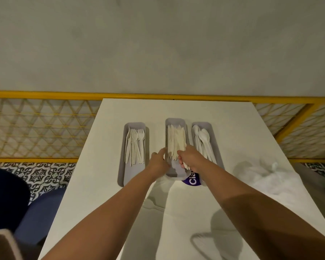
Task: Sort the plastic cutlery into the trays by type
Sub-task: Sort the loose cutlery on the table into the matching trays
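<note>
Three grey trays stand side by side on the white table. The left tray (pixel 123 171) holds white forks (pixel 136 145). In the middle tray (pixel 174 173) lie cream knives (pixel 175 141), and the right tray (pixel 212 128) holds white spoons (pixel 203 141). My right hand (pixel 190 159) is over the near half of the middle tray, shut on the handle ends of a few knives. My left hand (pixel 159 162) rests at the middle tray's left rim, fingers apart, index finger pointing forward, holding nothing that I can see.
A crumpled clear plastic bag (pixel 270 177) lies at the table's right edge. A purple label (pixel 192 180) shows under my right wrist. A yellow lattice railing (pixel 45 128) runs behind the table. A dark blue seat (pixel 39 212) stands at the left.
</note>
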Demonstrator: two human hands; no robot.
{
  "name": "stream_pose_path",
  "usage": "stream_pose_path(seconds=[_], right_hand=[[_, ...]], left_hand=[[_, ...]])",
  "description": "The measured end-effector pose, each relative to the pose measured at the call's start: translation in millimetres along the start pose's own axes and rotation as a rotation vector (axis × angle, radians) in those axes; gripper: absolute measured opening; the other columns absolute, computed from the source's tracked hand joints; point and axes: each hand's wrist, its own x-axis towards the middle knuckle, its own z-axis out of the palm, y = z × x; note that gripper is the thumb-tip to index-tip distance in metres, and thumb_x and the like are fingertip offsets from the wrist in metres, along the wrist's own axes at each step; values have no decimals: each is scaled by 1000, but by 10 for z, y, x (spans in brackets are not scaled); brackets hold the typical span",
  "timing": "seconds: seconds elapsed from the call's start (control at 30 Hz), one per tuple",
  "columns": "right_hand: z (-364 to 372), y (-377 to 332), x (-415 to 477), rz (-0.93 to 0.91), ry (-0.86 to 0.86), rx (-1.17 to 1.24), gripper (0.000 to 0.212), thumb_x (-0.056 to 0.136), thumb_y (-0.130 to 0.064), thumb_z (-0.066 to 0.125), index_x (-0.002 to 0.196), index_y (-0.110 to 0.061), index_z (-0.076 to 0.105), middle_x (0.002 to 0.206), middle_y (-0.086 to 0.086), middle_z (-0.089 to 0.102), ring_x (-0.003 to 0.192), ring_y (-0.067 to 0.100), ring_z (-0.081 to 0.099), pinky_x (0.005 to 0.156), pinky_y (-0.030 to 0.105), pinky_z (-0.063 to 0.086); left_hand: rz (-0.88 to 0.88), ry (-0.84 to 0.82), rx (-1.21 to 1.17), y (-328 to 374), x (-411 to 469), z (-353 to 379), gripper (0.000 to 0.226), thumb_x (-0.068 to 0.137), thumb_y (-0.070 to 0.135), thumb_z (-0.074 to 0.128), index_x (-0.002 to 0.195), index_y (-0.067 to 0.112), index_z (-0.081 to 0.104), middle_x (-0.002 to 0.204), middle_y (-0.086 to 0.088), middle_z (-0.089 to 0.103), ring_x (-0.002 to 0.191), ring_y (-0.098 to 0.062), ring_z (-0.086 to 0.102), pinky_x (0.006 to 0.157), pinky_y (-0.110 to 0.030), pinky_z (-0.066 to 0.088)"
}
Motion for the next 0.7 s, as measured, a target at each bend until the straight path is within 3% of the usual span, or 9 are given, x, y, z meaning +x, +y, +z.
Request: stream_pose_path(seconds=[0.1,0.2,0.23,0.3,0.33,0.37,0.5,0.6,0.7], right_hand=[[66,-64,176,30,48,-169,5,95,-7,43,95,-3,46,63,11,48,58,23,50,55,33,41],[133,-124,318,-31,121,-351,5,92,-2,44,95,-5,47,66,9,49,61,22,53,56,32,47],[157,-146,350,-37,126,-416,11,92,-2,43,102,-5,47,74,9,52,65,19,54,62,34,50],[208,-180,411,-42,148,-549,37,94,-1,43,130,2,37,121,18,52,105,27,57,93,33,47],[235,-201,417,-44,157,-589,50,94,0,43,140,5,26,141,21,37,125,31,46,102,33,40],[261,-213,423,-48,165,-600,56,93,2,44,143,5,19,149,22,24,133,33,37,106,34,36],[339,-170,450,-87,171,-686,51,90,0,52,136,6,32,146,19,20,129,32,37,106,35,38],[356,-152,450,-104,152,-740,53,89,-8,59,134,6,37,146,17,21,130,30,33,106,33,38],[302,-193,409,-144,156,-765,42,91,-9,54,130,4,44,145,16,22,127,31,38,101,31,40]], left_hand=[[-2,-36,62,-59,53,8,80,84,-7,53,150,25,19,128,-19,43,109,-35,56,86,-37,51],[2,-52,71,-106,91,-5,81,83,-9,53,149,22,19,120,-20,55,103,-35,61,83,-36,52],[11,-54,71,-111,98,-13,81,82,-10,54,150,21,19,116,-20,58,101,-36,62,85,-38,54],[25,-47,71,-119,104,-26,82,81,-10,56,149,18,20,112,-22,61,99,-37,63,88,-43,52],[31,-44,66,-128,103,-27,82,80,-10,56,149,17,21,111,-23,61,98,-37,63,89,-45,52],[33,-42,60,-140,109,-26,82,80,-9,57,149,17,22,109,-24,62,95,-37,63,89,-45,51],[31,-51,4,-186,129,-32,84,78,-9,60,148,20,24,91,-24,60,88,-32,63,90,-45,51],[51,-50,19,-204,145,-27,82,79,-8,59,148,19,24,103,-27,64,98,-37,63,91,-45,51],[60,-39,39,-190,137,-20,81,80,-7,59,148,19,24,104,-25,64,93,-36,64,89,-44,52]])
